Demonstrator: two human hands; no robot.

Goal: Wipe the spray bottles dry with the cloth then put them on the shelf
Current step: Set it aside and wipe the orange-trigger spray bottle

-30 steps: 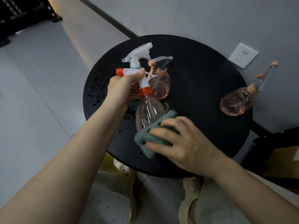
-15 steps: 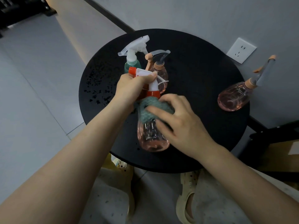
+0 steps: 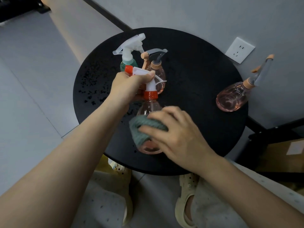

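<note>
Round black table [image 3: 197,66], grey wall [image 3: 213,17] — white socket [image 3: 239,50], pale tiled floor [image 3: 29,96]

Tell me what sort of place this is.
Probably a room in a home: a small round black table against a grey wall with a wall socket, a tiled floor, and a person in sandals wiping household spray bottles.

A home room: tiled floor [image 3: 29,96], wall socket [image 3: 239,50], round table [image 3: 197,79].

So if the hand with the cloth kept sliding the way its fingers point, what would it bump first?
The right hand points left, over the held bottle. Straight on, it would probably meet the left forearm first, though depth is hard to judge.
</note>
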